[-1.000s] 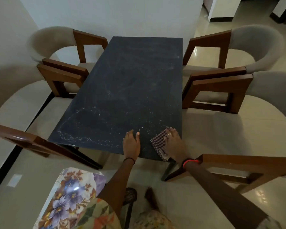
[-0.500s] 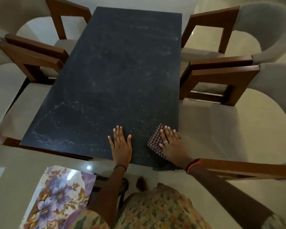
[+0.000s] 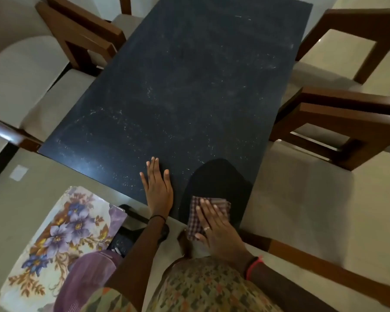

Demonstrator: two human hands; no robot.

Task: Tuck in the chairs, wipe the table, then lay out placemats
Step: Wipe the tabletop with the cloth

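A dark stone table fills the middle of the view, speckled with pale dust streaks. My left hand lies flat on its near edge, fingers apart, holding nothing. My right hand presses a checked cloth onto the near right corner, fingers spread over it. A darker, wiped patch runs just beyond the cloth. Floral placemats are tucked under my left arm at the lower left. Wooden armchairs with beige cushions stand on both sides: the left chairs and the right chairs.
The armrests of the right chairs sit close against the table's right edge. A wooden chair arm crosses just right of my right wrist. Beige tiled floor shows at the lower left, with a black chair base below the table's near edge.
The camera has moved closer and tilted down. My right hand has drawn the cloth back toward the near edge, leaving a dark wiped streak. My left hand stays flat on the table.
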